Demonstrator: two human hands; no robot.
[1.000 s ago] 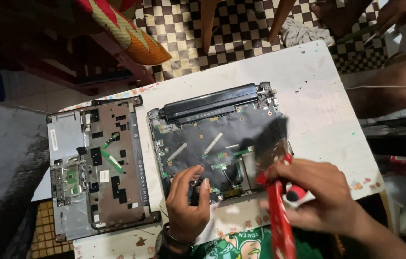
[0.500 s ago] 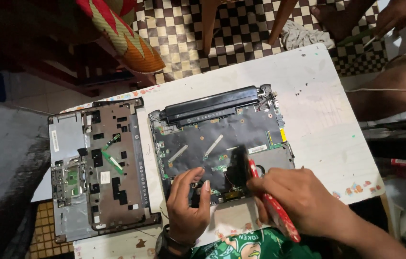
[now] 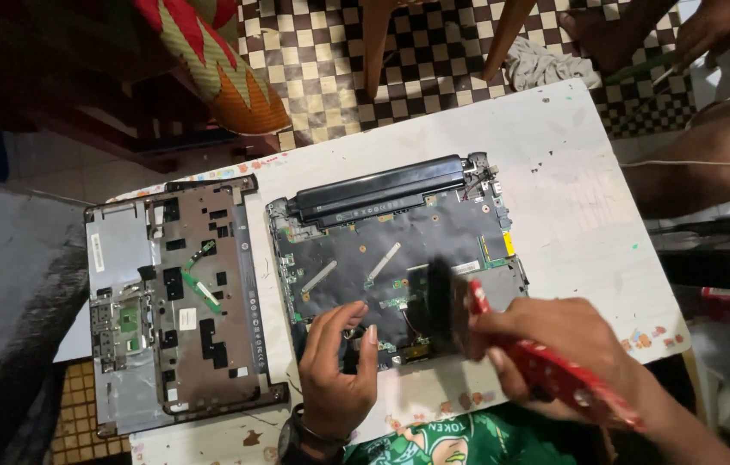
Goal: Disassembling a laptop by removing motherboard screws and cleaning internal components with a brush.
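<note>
Head view, looking straight down: an opened black laptop base with its green circuit board exposed (image 3: 395, 258) is laid on a white paint-flecked desk (image 3: 571, 172). To its left, touching the same desk, a detached grey and brown laptop palmrest cover (image 3: 180, 310) is laid inside-up. A long black battery bar (image 3: 378, 189) is seated along the far edge of the base.

The left hand (image 3: 335, 366) is rested on the near edge of the base, palm down, fingers (image 3: 347, 323) curled loosely on the board and gripping nothing. The right hand (image 3: 554, 344) is closed around the red handle of a flat brush with dark bristles (image 3: 447, 306); the bristles are blurred and pressed to the board's near right part, the wrist angled in from the near right.

Risk, as a judgement: thin ribbon cables and small connectors could be snagged or dislodged if the bristles are dragged hard across them, and the base could be shifted if the left hand's bracing is loosened.
</note>
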